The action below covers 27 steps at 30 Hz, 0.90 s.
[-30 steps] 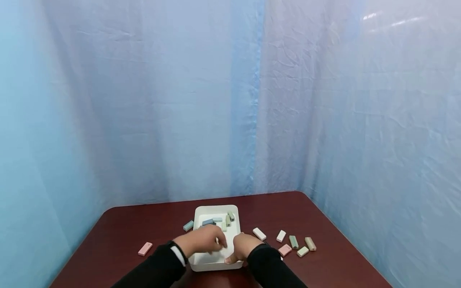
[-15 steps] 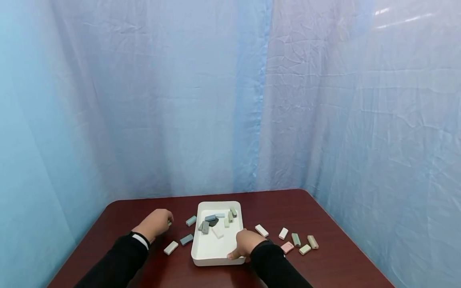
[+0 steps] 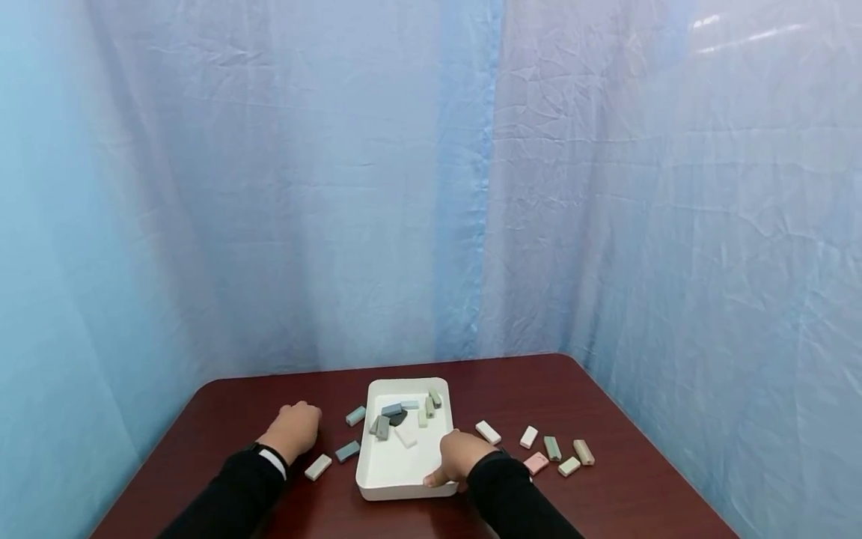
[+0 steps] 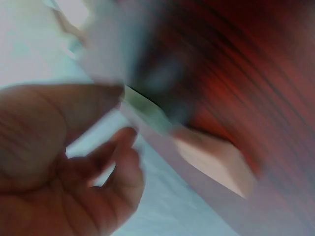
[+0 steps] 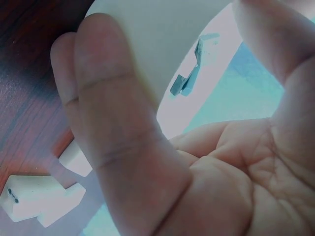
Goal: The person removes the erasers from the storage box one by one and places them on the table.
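Observation:
A shallow white tray (image 3: 404, 475) stands mid-table with several small grey, blue, green and white blocks inside. My right hand (image 3: 461, 457) grips its right near corner, thumb over the rim and fingers along the outer wall; the right wrist view shows these fingers against the tray (image 5: 162, 44). Left of the tray, my left hand (image 3: 294, 430) is low over the table. Blurred in the left wrist view, its fingertips are at one end of a small green block (image 4: 147, 110), seemingly pinching it. A pink block (image 4: 216, 160) lies just past it. The head view hides both behind the hand.
A white block (image 3: 318, 467), a blue-grey block (image 3: 347, 451) and a teal block (image 3: 355, 416) lie between the left hand and tray. Right of the tray are several more, including a pink block (image 3: 536, 463) and a beige block (image 3: 583, 452). Curtains (image 3: 337, 224) hang behind the table.
My left hand has gone from over the tray to the table on its left, uncovering a white block in the tray. My right hand has stayed on the tray's rim.

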{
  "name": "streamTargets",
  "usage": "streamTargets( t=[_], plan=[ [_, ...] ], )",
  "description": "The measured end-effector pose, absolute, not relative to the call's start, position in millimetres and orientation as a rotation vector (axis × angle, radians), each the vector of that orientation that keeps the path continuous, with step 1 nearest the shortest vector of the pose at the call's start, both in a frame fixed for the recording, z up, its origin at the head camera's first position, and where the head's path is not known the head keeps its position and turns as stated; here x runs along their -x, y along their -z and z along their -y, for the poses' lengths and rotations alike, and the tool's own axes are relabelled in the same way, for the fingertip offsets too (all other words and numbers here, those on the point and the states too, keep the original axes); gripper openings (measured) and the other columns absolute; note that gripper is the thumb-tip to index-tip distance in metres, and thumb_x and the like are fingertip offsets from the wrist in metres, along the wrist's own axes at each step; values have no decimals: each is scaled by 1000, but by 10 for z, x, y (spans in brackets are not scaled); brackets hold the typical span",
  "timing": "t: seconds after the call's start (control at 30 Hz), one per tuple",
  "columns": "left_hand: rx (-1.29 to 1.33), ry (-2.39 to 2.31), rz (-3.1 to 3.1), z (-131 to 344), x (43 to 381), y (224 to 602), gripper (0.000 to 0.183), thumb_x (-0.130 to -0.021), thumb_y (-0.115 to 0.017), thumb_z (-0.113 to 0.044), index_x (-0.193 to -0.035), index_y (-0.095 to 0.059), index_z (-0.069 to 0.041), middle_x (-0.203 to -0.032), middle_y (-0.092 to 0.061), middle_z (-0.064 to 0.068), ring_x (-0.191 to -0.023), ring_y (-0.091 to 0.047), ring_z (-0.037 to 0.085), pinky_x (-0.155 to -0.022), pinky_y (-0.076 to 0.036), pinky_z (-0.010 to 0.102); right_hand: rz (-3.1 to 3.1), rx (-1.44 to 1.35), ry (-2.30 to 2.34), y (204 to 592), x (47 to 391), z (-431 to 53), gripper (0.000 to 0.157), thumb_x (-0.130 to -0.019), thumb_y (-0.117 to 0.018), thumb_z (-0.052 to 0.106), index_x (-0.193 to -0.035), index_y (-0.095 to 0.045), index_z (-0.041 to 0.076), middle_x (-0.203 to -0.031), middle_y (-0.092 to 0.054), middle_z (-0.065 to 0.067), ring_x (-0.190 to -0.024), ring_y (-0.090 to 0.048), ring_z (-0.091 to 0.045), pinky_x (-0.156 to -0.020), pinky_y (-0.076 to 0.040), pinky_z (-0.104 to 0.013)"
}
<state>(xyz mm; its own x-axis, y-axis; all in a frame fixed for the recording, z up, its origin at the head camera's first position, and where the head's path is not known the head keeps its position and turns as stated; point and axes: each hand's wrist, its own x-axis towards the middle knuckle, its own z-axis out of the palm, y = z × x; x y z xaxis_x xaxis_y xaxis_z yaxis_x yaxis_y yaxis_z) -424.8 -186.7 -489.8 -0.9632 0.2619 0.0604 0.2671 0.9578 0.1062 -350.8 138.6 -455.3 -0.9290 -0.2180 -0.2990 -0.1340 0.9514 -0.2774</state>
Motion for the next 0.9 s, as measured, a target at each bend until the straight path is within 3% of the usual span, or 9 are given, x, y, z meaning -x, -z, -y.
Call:
streamTargets(
  t=[0.1, 0.23, 0.37, 0.5, 0.67, 0.9],
  plan=[
    [451, 215, 2993, 1640, 4239, 4873, 25, -100, -61, 7, -119, -75, -2, -111, -71, 18, -105, -65, 36, -96, -53, 56, -2783, 250, 355, 4549, 3505, -1383, 42, -90, -85, 44, -93, -77, 4, -91, -71, -8, -76, -60, -19, -79, -53, -39],
    [665, 401, 2906, 1272, 4235, 4822, 26, -97, -69, 4, -120, -77, -6, -116, -72, 13, -108, -69, 30, -92, -58, 47, -2790, 227, 346, 4548, 3512, -1376, 44, -89, -85, 45, -98, -78, 3, -96, -72, -10, -79, -61, -20, -82, -54, -40],
    [787, 329, 2883, 994, 4214, 4737, 23, -96, -76, -3, -117, -79, -9, -111, -75, 8, -105, -72, 22, -89, -61, 39, -2775, 230, 353, 4556, 3516, -1367, 45, -90, -84, 47, -99, -78, 3, -97, -73, -10, -79, -61, -20, -80, -53, -40],
    [828, 165, 2855, 792, 4220, 4702, 16, -97, -74, -5, -110, -80, -12, -99, -73, 3, -91, -70, 16, -79, -58, 33, -2775, 231, 365, 4549, 3515, -1379, 43, -90, -84, 47, -93, -77, 5, -88, -70, -8, -73, -61, -21, -77, -52, -39],
    [837, -1, 2928, 594, 4251, 4800, 12, -104, -65, -11, -106, -77, -15, -94, -71, 5, -87, -68, 18, -78, -57, 35, -2777, 205, 358, 4538, 3533, -1396, 44, -90, -83, 48, -90, -76, 4, -82, -66, -9, -67, -59, -22, -78, -52, -39],
    [733, -246, 2913, 476, 4253, 4986, 11, -104, -65, -13, -102, -75, -15, -93, -73, 7, -89, -70, 24, -84, -58, 39, -2772, 212, 385, 4555, 3504, -1388, 43, -89, -85, 47, -90, -78, 5, -99, -75, -12, -79, -63, -22, -81, -53, -40]
  ],
)
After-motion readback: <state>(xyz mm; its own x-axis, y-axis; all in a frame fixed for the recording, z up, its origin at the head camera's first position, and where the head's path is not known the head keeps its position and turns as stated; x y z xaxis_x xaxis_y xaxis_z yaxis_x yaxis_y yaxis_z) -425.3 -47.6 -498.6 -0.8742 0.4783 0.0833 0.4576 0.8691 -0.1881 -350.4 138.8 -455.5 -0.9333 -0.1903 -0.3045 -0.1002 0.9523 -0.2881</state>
